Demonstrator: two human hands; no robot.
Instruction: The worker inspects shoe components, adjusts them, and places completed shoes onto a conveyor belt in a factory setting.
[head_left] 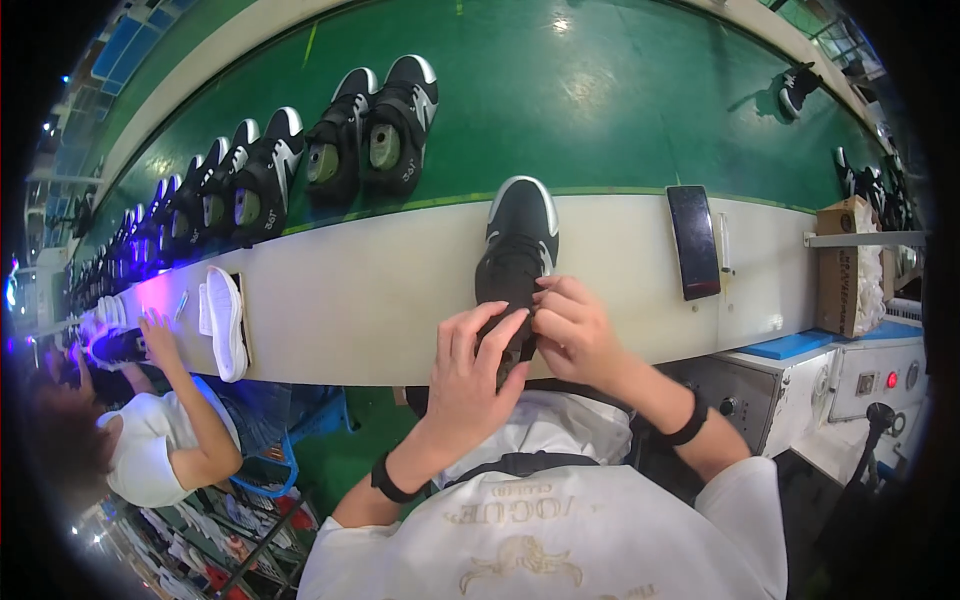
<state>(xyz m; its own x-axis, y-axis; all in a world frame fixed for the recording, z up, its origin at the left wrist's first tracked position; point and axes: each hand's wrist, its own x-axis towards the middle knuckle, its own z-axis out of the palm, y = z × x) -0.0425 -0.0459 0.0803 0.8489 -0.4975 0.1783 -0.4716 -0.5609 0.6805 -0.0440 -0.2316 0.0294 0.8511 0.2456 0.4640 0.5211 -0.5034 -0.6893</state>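
Note:
A black sneaker with a white-and-silver toe edge stands on the pale work surface in front of me, its toe pointing away. My left hand grips the left side of its heel opening, the fingers bent over the collar and the thumb low near the heel. On the opposite side, my right hand pinches the collar beside the laces with thumb and forefinger. Both hands partly cover the shoe's opening and heel, so the exact spot between the right fingertips is hidden.
Left, similar sneakers line the green conveyor belt. White soles lie near a seated co-worker. A dark phone and a pen lie right of the shoe. Farther right are a cardboard box and a machine.

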